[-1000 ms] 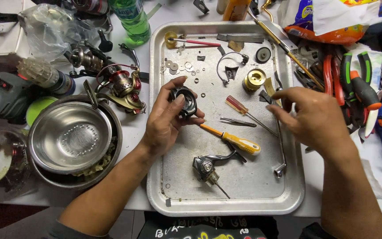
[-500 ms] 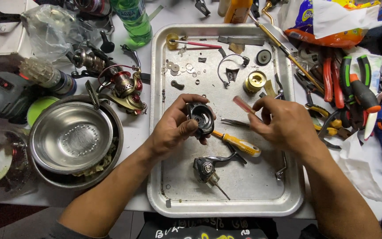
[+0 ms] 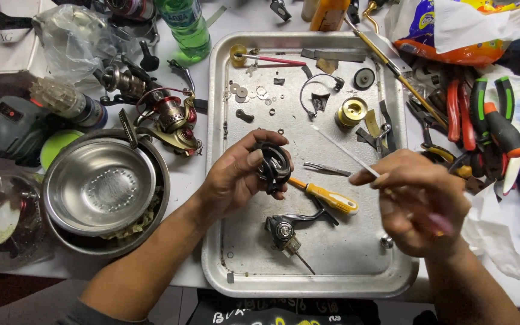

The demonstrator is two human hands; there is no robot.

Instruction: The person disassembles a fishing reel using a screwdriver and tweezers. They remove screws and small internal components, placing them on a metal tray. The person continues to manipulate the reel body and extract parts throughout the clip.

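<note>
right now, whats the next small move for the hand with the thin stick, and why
Probably bring the thin stick in the right hand leftward until its tip meets the black reel part. The left hand holds that part raised over the metal tray, while the stick's tip points away, toward the tray's far side.

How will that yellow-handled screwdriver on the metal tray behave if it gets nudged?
The yellow-handled screwdriver lies flat on the smooth metal tray, so it would probably slide or roll. Its rounded handle looks apt to roll, though the tray's raised rim should stop it. It seems stiff and light.
</note>
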